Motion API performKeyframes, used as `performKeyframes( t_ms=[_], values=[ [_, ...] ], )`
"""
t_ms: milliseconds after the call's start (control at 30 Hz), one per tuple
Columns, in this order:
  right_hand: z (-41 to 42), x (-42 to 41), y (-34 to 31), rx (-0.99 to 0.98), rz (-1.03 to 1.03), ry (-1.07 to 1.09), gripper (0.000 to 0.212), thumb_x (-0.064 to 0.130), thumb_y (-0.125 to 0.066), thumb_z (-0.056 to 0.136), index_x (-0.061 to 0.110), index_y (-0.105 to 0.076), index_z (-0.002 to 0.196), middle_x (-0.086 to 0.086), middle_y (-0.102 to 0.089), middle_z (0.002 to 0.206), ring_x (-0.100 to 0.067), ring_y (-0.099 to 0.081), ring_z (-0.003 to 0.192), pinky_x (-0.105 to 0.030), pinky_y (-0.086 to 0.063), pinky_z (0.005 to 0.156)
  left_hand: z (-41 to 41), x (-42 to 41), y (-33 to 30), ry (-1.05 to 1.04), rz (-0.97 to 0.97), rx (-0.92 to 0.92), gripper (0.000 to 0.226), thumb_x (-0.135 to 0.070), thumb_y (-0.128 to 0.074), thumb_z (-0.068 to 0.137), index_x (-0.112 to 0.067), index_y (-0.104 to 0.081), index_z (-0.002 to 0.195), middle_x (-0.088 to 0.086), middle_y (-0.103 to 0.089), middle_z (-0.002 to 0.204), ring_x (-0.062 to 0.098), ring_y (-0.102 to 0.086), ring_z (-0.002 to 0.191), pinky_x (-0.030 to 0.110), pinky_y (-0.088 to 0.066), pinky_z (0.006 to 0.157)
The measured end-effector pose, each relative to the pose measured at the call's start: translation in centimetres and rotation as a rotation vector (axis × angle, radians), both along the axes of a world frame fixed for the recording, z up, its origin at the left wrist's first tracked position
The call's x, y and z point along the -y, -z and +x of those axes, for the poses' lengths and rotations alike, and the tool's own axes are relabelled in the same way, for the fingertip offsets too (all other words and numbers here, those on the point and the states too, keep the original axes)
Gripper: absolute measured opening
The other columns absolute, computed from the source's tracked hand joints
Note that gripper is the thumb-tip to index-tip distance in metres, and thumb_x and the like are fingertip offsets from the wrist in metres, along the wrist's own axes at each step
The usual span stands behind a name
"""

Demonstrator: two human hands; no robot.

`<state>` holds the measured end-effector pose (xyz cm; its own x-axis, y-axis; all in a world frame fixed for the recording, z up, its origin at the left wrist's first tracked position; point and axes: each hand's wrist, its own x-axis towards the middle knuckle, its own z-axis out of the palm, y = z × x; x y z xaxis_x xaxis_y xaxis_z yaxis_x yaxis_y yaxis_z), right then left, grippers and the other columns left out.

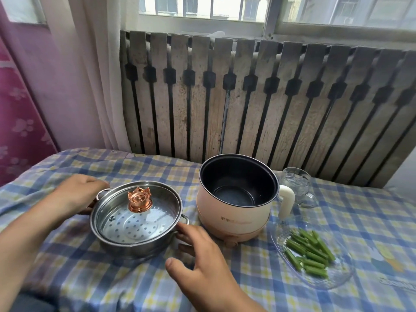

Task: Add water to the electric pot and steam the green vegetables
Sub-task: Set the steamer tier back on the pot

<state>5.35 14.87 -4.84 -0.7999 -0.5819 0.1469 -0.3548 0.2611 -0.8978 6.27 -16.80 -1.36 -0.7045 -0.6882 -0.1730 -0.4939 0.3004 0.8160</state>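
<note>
A steel steamer basket [126, 248] with a glass lid [161, 200] and a copper knob [139, 199] stands on the checked tablecloth at centre left. My left hand [74, 197] curls around its left handle. Fingers spread, my right hand [202, 262] has its fingertips at the steamer's right handle. To the right stands the cream electric pot [225, 212], uncovered, its dark inside looking empty. Behind the pot's handle is a clear glass mug [295, 183] holding water. Cut green vegetable stems [308, 253] lie on a clear glass plate [337, 282] at the right.
The table with the blue and yellow checked cloth [112, 284] stands against a slatted radiator cover [247, 97] under a window. A white curtain [90, 75] and a pink patterned panel [18, 122] are at the left.
</note>
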Motion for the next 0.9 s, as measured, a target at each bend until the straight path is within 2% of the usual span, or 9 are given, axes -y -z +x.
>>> performKeyframes(
  t_ms=[67, 200, 300, 400, 467, 533, 633, 700, 900],
  values=[
    [-0.1, 0.1, -0.4, 0.001, -0.026, 0.020, 0.070, 0.037, -0.061, 0.075, 0.026, -0.058, 0.144, 0.011, -0.060, 0.135, -0.001, -0.058, 0.129, -0.029, -0.049, 0.111, 0.3, -0.1, -0.5, -0.004, -0.047, -0.033, 0.026, -0.031, -0.073, 0.100, -0.010, -0.085, 0.090, -0.003, -0.073, 0.049, 0.026, -0.068, 0.058, 0.029, -0.059, 0.056],
    [-0.4, 0.1, -1.4, -0.018, -0.103, 0.042, 0.059, 0.029, -0.063, 0.080, 0.027, -0.060, 0.140, 0.010, -0.061, 0.133, -0.002, -0.061, 0.127, -0.027, -0.051, 0.109, 0.6, 1.2, -0.2, -0.057, -0.149, -0.117, 0.040, -0.064, -0.070, 0.069, -0.031, -0.089, 0.081, 0.005, -0.079, 0.061, 0.038, -0.076, 0.071, 0.059, -0.064, 0.086],
    [-0.7, 0.1, -2.5, -0.041, -0.151, 0.032, 0.056, 0.025, -0.064, 0.084, 0.023, -0.060, 0.140, 0.009, -0.061, 0.133, -0.003, -0.061, 0.127, -0.024, -0.050, 0.109, 0.7, 3.0, 0.7, -0.125, -0.178, -0.209, 0.040, -0.067, -0.072, 0.077, -0.034, -0.090, 0.089, 0.005, -0.083, 0.071, 0.043, -0.082, 0.088, 0.066, -0.064, 0.084],
    [-1.1, 0.0, -3.6, -0.064, -0.208, 0.041, 0.050, 0.016, -0.065, 0.087, 0.019, -0.063, 0.136, 0.005, -0.064, 0.131, -0.002, -0.062, 0.125, -0.024, -0.051, 0.107, 0.6, 3.3, 0.4, -0.112, -0.151, -0.325, 0.044, -0.065, -0.069, 0.086, -0.032, -0.090, 0.107, 0.003, -0.088, 0.091, 0.037, -0.084, 0.101, 0.068, -0.063, 0.091],
    [-1.3, -0.1, -4.2, -0.059, -0.244, 0.053, 0.047, 0.011, -0.065, 0.088, 0.017, -0.064, 0.134, 0.003, -0.066, 0.130, -0.003, -0.063, 0.124, -0.026, -0.053, 0.105, 1.0, 1.1, -1.3, -0.095, -0.128, -0.427, 0.045, -0.054, -0.065, 0.091, -0.024, -0.088, 0.114, 0.007, -0.087, 0.111, 0.035, -0.080, 0.115, 0.065, -0.059, 0.102],
    [-1.7, -0.3, -4.7, -0.052, -0.277, 0.070, 0.046, 0.006, -0.065, 0.088, 0.015, -0.065, 0.133, 0.000, -0.067, 0.129, -0.006, -0.065, 0.123, -0.028, -0.055, 0.104, 1.1, -1.8, -3.1, -0.117, -0.072, -0.529, 0.035, -0.044, -0.057, 0.096, -0.023, -0.082, 0.108, 0.013, -0.082, 0.114, 0.034, -0.077, 0.110, 0.056, -0.059, 0.103],
    [-2.5, -0.8, -5.4, -0.033, -0.322, 0.098, 0.045, 0.005, -0.065, 0.089, 0.015, -0.065, 0.133, -0.003, -0.067, 0.131, -0.008, -0.066, 0.123, -0.029, -0.057, 0.102, 0.9, -3.5, -4.5, -0.108, 0.017, -0.575, 0.028, -0.026, -0.044, 0.114, -0.030, -0.064, 0.095, -0.002, -0.078, 0.078, 0.002, -0.074, 0.062, 0.022, -0.061, 0.065],
    [-3.2, -1.2, -5.9, -0.037, -0.339, 0.124, 0.044, 0.012, -0.068, 0.090, 0.014, -0.065, 0.134, -0.003, -0.069, 0.131, -0.008, -0.067, 0.122, -0.029, -0.057, 0.101, 1.3, -4.3, -5.1, -0.071, 0.064, -0.586, 0.034, -0.019, -0.038, 0.118, -0.032, -0.056, 0.093, -0.007, -0.076, 0.064, -0.003, -0.069, 0.048, 0.011, -0.054, 0.050],
    [-5.0, -2.4, -7.4, -0.070, -0.364, 0.256, 0.038, 0.028, -0.073, 0.087, 0.015, -0.069, 0.123, -0.002, -0.076, 0.116, -0.010, -0.074, 0.106, -0.035, -0.061, 0.094, 0.7, -8.0, -5.5, -0.050, 0.034, -0.710, 0.032, -0.017, -0.039, 0.119, -0.032, -0.053, 0.095, -0.004, -0.072, 0.076, 0.007, -0.066, 0.068, 0.012, -0.057, 0.059]
  ],
)
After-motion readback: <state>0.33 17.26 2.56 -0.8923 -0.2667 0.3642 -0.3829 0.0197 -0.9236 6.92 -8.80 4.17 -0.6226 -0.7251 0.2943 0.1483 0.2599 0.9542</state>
